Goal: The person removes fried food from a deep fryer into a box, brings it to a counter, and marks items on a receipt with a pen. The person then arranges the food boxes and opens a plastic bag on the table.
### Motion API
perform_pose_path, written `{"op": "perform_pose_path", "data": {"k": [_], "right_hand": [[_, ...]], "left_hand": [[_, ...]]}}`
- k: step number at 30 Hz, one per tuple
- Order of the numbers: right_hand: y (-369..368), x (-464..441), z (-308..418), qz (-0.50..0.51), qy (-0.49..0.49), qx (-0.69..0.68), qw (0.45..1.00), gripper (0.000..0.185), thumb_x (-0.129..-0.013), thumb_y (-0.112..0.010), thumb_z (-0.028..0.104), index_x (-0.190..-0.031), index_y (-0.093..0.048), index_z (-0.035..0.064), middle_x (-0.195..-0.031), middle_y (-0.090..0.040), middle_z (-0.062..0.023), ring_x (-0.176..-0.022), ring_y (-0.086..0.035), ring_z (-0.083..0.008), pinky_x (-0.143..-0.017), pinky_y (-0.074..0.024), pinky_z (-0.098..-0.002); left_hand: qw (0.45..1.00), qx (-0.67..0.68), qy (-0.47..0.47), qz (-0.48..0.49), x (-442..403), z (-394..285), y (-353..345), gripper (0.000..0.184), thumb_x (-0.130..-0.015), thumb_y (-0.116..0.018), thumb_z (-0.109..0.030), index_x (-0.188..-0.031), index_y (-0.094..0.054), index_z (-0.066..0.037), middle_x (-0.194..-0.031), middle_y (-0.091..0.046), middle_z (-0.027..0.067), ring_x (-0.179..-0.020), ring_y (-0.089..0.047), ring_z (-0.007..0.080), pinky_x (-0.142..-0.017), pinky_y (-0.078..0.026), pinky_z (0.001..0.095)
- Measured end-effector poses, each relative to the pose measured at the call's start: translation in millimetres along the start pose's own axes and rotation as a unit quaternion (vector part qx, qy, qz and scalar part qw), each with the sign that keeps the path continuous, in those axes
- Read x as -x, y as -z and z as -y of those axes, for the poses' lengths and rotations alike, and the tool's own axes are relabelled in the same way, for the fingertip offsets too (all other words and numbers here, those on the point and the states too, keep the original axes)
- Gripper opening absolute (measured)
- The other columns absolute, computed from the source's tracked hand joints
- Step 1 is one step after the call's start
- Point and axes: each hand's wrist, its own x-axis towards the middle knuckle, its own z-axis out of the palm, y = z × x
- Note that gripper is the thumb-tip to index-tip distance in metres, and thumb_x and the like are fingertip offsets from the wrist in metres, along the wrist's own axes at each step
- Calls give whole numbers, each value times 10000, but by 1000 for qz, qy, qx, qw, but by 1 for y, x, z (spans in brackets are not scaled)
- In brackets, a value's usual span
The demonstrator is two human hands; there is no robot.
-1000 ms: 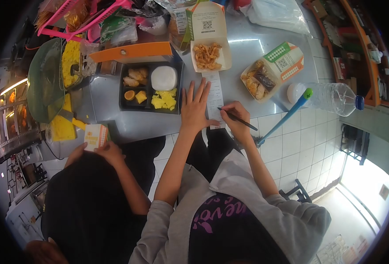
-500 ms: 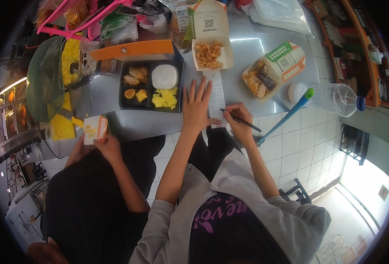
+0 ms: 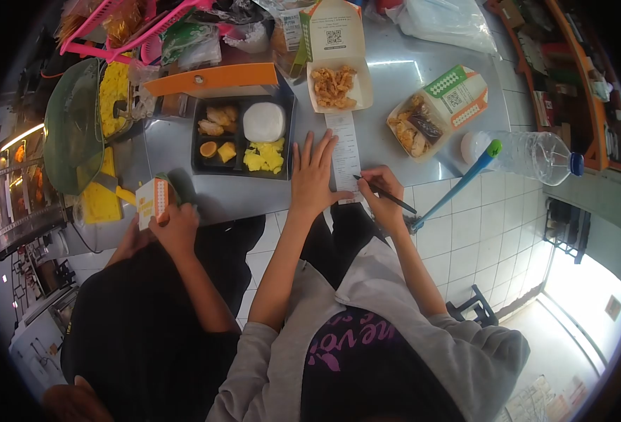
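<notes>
My left hand [image 3: 313,176] lies flat with spread fingers on the left edge of a long paper receipt [image 3: 345,151]. In my right hand [image 3: 383,199] a black pen [image 3: 389,196] is gripped, its tip at the receipt's right side near the lower end. Past the receipt's far end stands an open box of fried pieces [image 3: 333,88]. To the left is a black compartment tray [image 3: 240,137] with a white round mound, yellow egg and fried pieces. Another open food box [image 3: 414,133] stands to the right.
A co-worker's hands [image 3: 175,228] hold a small white and orange box [image 3: 153,200] at the left. A clear bottle [image 3: 525,156] lies at the right beside a blue stick [image 3: 458,184]. A pink basket [image 3: 113,53] and plastic bags [image 3: 444,24] occupy the far side.
The co-worker's hands have shifted on the small box, which is turned and tilted differently. My left hand's fingers have drawn slightly closer together; my right hand has moved slightly right with the pen.
</notes>
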Motion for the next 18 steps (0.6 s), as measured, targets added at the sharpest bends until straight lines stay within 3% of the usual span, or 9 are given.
{"op": "perform_pose_path", "data": {"k": [5,11,14,16,18], "right_hand": [[2,0,-3,14,5,12,1000,123,-799,-640,-57,-909,-597,-21,-906,-591,-60,-860,-608,-120,-797,-519,-254],[6,1,-2,35,27,26,999,129,-800,-636,-68,-912,-596,-18,-912,-592,-63,-839,-616,-114,-774,-524,-247],[9,-3,4,37,32,7,999,106,-829,-621,-35,-928,-588,-16,-901,-588,-64,-819,-620,-108,-729,-518,-237],[16,-12,15,-15,-16,12,1000,118,-886,-617,48,-976,-558,-1,-884,-614,-61,-815,-619,-118,-715,-483,-249],[25,-37,28,-48,120,-20,991,191,-960,-482,163,-1032,-565,7,-925,-597,-87,-790,-605,-138,-730,-485,-288]], "left_hand": [[999,29,-9,16,3,3,-1,1214,-482,-860,-452,-1473,-237,-130,-1550,-186,19,-1427,-121,335,-1137,-120,575],[999,37,-10,19,3,6,-3,1237,-471,-864,-431,-1484,-211,-151,-1551,-183,22,-1434,-101,324,-1145,-112,558],[999,37,-16,15,4,7,-5,1228,-485,-857,-446,-1484,-210,-140,-1552,-181,34,-1434,-97,327,-1147,-101,553],[999,44,-18,10,4,9,-5,1225,-490,-855,-449,-1483,-210,-134,-1552,-179,41,-1435,-95,329,-1148,-93,550],[998,56,-18,17,5,9,-3,1212,-510,-844,-463,-1482,-208,-117,-1553,-176,58,-1435,-87,333,-1150,-74,542]]}}
